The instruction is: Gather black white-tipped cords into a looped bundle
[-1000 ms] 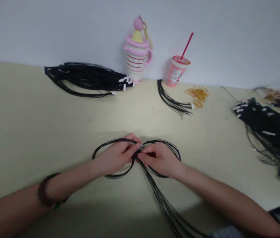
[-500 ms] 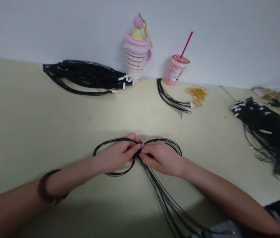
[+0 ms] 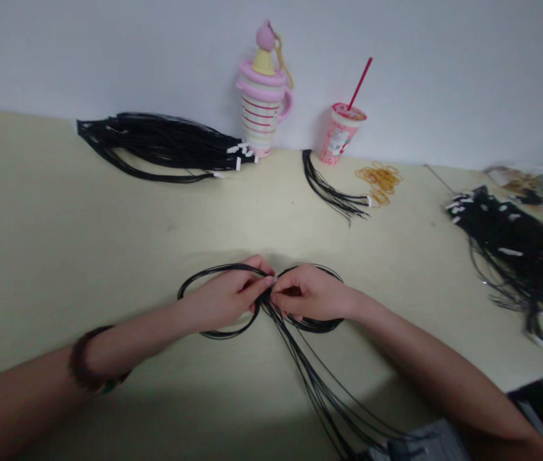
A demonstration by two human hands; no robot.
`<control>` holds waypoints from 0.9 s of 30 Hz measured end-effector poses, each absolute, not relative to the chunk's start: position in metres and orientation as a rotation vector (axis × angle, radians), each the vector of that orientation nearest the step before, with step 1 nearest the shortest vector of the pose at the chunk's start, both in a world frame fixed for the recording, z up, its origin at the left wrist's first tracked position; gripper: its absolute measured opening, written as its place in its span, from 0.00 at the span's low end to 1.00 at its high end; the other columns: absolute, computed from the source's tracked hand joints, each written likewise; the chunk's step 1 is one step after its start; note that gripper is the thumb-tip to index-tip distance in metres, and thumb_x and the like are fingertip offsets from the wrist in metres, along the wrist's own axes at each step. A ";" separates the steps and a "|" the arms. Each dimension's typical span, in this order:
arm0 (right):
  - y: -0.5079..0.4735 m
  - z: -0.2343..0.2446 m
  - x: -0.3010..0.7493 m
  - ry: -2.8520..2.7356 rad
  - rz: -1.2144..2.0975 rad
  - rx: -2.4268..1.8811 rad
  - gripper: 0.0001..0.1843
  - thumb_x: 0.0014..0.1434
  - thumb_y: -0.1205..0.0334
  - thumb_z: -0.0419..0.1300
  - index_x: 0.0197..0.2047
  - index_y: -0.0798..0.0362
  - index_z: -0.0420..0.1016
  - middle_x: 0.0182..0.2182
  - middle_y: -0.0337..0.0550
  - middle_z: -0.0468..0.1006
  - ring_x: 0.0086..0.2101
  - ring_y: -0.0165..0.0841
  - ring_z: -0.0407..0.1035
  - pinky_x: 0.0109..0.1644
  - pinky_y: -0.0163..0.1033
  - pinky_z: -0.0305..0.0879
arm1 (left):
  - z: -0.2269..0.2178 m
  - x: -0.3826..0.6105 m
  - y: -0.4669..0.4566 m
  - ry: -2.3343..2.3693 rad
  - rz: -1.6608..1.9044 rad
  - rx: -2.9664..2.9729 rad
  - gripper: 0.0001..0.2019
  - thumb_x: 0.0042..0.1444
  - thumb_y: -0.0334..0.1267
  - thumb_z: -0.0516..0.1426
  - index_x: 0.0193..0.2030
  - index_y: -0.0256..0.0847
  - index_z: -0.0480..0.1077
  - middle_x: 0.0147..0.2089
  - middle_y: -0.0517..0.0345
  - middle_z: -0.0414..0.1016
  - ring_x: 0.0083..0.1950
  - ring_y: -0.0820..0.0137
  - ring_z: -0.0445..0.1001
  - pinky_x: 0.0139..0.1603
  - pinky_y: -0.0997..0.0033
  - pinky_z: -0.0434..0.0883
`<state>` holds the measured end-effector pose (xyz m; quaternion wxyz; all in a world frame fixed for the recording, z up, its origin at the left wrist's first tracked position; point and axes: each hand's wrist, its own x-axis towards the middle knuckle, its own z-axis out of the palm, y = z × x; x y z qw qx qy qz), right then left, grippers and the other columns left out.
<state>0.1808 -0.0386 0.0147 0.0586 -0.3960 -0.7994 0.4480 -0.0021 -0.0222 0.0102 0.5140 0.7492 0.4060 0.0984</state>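
Note:
A bundle of thin black cables (image 3: 307,365) lies looped in a figure like a bow, its loose ends trailing down to the lower right. My left hand (image 3: 237,289) is closed on the bundle where the loops cross, with one cable loop curving around it. Right beside it, my right hand (image 3: 312,291) pinches the same crossing, thumb and finger together. Another loop passes behind and under the right hand. What exactly lies between the right fingertips is too small to make out, apart from the cables.
Along the wall lie a large black cable bundle (image 3: 156,144) with white connectors, a striped cup (image 3: 262,109), a pink drink cup with a straw (image 3: 341,134), a small cable bundle (image 3: 332,189) and yellow rubber bands (image 3: 380,179). A cable pile (image 3: 516,243) is at right.
My right hand has shifted up slightly, and the loop on its side now shows below the hand too. My left hand keeps its hold at the crossing.

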 end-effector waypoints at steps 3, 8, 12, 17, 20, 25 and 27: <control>-0.039 0.013 0.182 -2.387 1.450 -1.213 0.11 0.54 0.65 0.46 0.26 0.58 0.66 0.17 0.34 0.66 0.20 0.19 0.61 0.24 0.24 0.49 | 0.010 -0.002 -0.022 0.965 0.244 1.778 0.11 0.59 0.44 0.43 0.38 0.40 0.60 0.27 0.64 0.62 0.26 0.77 0.63 0.27 0.78 0.61; -0.049 0.019 0.173 -2.517 0.799 -1.262 0.09 0.51 0.66 0.50 0.23 0.58 0.66 0.19 0.36 0.66 0.21 0.19 0.55 0.28 0.28 0.48 | 0.011 -0.002 -0.022 0.960 0.254 1.786 0.11 0.59 0.44 0.43 0.38 0.40 0.60 0.27 0.64 0.61 0.25 0.77 0.62 0.27 0.78 0.61; -0.055 0.021 0.172 -2.450 0.755 -1.314 0.07 0.49 0.68 0.50 0.23 0.58 0.64 0.18 0.35 0.65 0.20 0.19 0.52 0.28 0.29 0.48 | 0.010 -0.002 -0.022 0.967 0.261 1.799 0.12 0.59 0.44 0.43 0.38 0.40 0.61 0.26 0.64 0.61 0.25 0.77 0.62 0.26 0.78 0.60; -0.053 0.018 0.180 -1.710 1.782 -1.269 0.11 0.46 0.69 0.53 0.36 0.57 0.63 0.21 0.34 0.69 0.19 0.19 0.61 0.25 0.27 0.58 | 0.009 -0.001 -0.021 0.979 0.263 1.788 0.11 0.58 0.44 0.43 0.38 0.40 0.61 0.26 0.64 0.61 0.25 0.77 0.62 0.26 0.78 0.60; -0.050 0.018 0.184 -1.271 2.038 -1.232 0.08 0.44 0.71 0.53 0.31 0.59 0.64 0.20 0.33 0.67 0.18 0.19 0.61 0.23 0.26 0.58 | 0.010 -0.001 -0.021 1.023 0.236 1.743 0.13 0.58 0.47 0.44 0.39 0.41 0.61 0.23 0.65 0.59 0.23 0.76 0.61 0.24 0.79 0.58; -0.049 0.030 0.192 -0.952 2.291 -1.051 0.09 0.49 0.70 0.51 0.36 0.57 0.63 0.16 0.29 0.61 0.16 0.20 0.62 0.22 0.27 0.61 | 0.010 0.000 -0.020 1.025 0.254 1.739 0.13 0.58 0.47 0.44 0.38 0.40 0.61 0.24 0.65 0.60 0.24 0.77 0.62 0.24 0.79 0.59; -0.053 0.035 0.196 -1.012 2.266 -1.077 0.09 0.52 0.68 0.52 0.39 0.57 0.63 0.15 0.29 0.63 0.15 0.21 0.63 0.19 0.25 0.58 | 0.010 0.000 -0.020 1.031 0.253 1.728 0.13 0.58 0.47 0.44 0.38 0.40 0.61 0.23 0.65 0.58 0.23 0.77 0.61 0.24 0.79 0.59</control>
